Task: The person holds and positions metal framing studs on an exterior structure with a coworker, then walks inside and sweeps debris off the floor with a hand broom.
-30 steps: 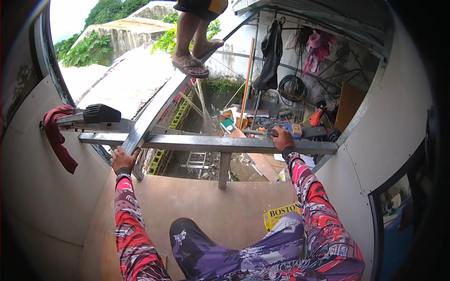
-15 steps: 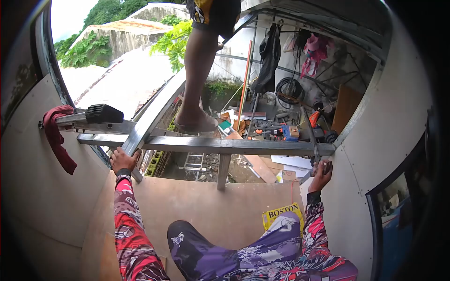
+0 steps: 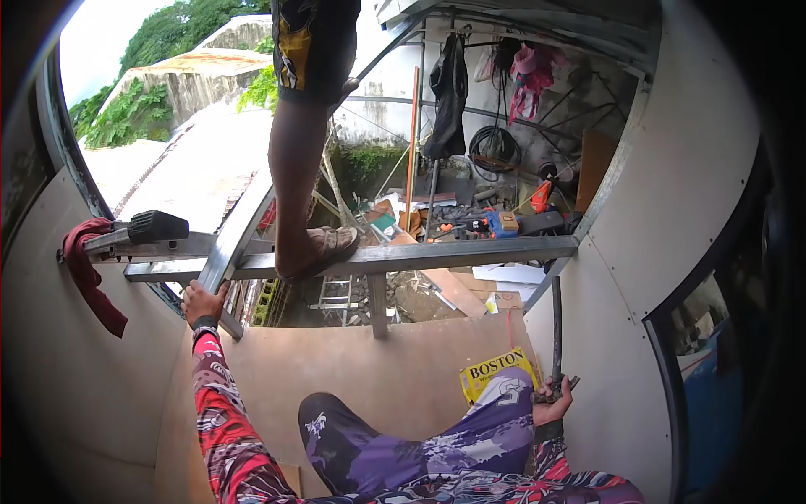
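My left hand [image 3: 203, 304] grips the lower end of a diagonal metal beam [image 3: 231, 238], where it crosses a horizontal metal beam [image 3: 470, 253]. At the lower right, beside my knee, my right hand [image 3: 555, 401] is closed around a dark rod-like tool [image 3: 557, 323] that points upward; its head is partly hidden by my fingers. Another person's leg [image 3: 298, 168] comes down from above, and the sandalled foot [image 3: 323, 252] rests on the horizontal beam, right of the diagonal one.
A yellow Boston packet [image 3: 495, 372] lies by my knee on the wooden board [image 3: 336, 361]. A ladder end with a black cap [image 3: 159, 227] and a maroon cloth [image 3: 88, 277] are at left. Beyond the beam is a drop with scattered tools and debris [image 3: 453, 286].
My right hand has moved from the horizontal beam down beside my knee with the tool. The person's foot has come down onto the horizontal beam. My left hand keeps its grip.
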Motion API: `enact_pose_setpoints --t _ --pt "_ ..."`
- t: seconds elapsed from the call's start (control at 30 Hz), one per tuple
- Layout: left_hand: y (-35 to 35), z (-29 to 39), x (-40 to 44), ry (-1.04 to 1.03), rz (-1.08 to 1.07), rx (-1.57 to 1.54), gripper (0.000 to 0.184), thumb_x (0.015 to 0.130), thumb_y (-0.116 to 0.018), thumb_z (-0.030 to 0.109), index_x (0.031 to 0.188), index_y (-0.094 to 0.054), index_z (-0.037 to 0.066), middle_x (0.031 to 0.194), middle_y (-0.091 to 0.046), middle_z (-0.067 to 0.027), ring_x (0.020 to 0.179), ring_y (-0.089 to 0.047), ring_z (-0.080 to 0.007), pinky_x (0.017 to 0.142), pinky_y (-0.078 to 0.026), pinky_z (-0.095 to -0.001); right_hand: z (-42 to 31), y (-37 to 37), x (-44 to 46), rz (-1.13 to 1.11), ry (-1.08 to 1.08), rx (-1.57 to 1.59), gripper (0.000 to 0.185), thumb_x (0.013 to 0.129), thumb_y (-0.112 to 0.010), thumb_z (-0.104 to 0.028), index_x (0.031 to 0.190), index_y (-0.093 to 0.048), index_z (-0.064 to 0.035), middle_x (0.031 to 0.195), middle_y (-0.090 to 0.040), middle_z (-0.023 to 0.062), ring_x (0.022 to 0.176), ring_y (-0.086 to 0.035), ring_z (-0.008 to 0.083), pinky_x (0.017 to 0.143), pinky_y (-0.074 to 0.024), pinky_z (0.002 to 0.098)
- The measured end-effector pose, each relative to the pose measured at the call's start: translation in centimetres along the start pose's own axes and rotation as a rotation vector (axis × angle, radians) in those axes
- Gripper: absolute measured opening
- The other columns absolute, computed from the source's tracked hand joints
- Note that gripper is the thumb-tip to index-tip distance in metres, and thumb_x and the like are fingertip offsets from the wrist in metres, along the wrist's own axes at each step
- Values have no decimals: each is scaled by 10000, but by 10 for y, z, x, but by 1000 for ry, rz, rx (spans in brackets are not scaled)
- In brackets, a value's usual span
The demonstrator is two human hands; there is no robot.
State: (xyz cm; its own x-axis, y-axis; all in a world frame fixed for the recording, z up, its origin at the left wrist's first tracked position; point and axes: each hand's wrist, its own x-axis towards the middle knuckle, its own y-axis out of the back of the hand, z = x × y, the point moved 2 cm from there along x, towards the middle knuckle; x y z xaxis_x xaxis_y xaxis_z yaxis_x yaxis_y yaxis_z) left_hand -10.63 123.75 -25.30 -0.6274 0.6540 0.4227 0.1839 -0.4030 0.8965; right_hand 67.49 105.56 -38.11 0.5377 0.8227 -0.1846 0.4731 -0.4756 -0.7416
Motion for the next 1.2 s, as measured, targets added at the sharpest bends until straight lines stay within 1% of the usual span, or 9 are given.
enact_pose_setpoints --t 0.07,0.1,0.2,0.3,0.4,0.77,0.87,1.2 --pt "-1 0 0 4 -12 -6 817 790 -659 728 1157 -534 9 1170 -615 -203 1176 -578 -375 970 -456 -501 14 15 1 3 -59 14 266 965 -645 -380 937 -560 -131 762 -592 18 578 -493 96 599 -449 265" --pt "1 0 0 5 -22 -10 818 796 -656 720 1177 -531 6 1189 -616 -209 1179 -581 -383 978 -454 -506 19 15 -1 -32 -80 14 271 964 -644 -391 943 -560 -134 759 -591 22 569 -492 99 568 -447 270" --pt "6 2 -2 9 -26 -11 840 797 -649 726 1199 -527 -1 1202 -619 -217 1178 -586 -392 983 -451 -515 18 6 -7 -25 -76 -64 265 962 -645 -395 961 -560 -144 757 -590 29 553 -488 106 556 -449 271" --pt "2 0 -2 11 -17 -8 847 792 -645 740 1192 -529 2 1197 -617 -213 1183 -580 -386 985 -450 -508 18 10 -3 -43 -96 -39 227 969 -644 -368 981 -568 -154 755 -592 64 513 -472 123 537 -448 296" --pt "-1 -1 0 12 -6 -7 856 784 -641 759 1180 -533 7 1190 -613 -204 1193 -570 -376 993 -450 -492 20 14 -3 -26 -123 -44 232 975 -636 -365 1006 -564 -148 761 -592 69 516 -475 129 539 -452 302" --pt "3 0 -3 18 -12 -12 883 774 -617 793 1176 -542 12 1199 -620 -210 1202 -576 -375 1008 -446 -487 24 15 1 -82 -61 -48 245 990 -615 -363 1017 -551 -128 773 -578 64 549 -472 124 569 -459 303" --pt "1 -1 -2 9 -15 -14 857 801 -619 751 1217 -526 7 1228 -606 -214 1201 -577 -383 992 -440 -526 23 12 0 -76 -63 -50 247 992 -612 -363 1017 -553 -125 773 -576 60 548 -466 120 570 -456 301" --pt "1 -1 -2 15 -13 -17 847 802 -624 744 1218 -520 14 1223 -600 -205 1207 -570 -379 987 -439 -540 24 7 -2 -95 -73 -61 251 996 -606 -364 1011 -562 -118 771 -570 52 557 -464 114 580 -455 301"
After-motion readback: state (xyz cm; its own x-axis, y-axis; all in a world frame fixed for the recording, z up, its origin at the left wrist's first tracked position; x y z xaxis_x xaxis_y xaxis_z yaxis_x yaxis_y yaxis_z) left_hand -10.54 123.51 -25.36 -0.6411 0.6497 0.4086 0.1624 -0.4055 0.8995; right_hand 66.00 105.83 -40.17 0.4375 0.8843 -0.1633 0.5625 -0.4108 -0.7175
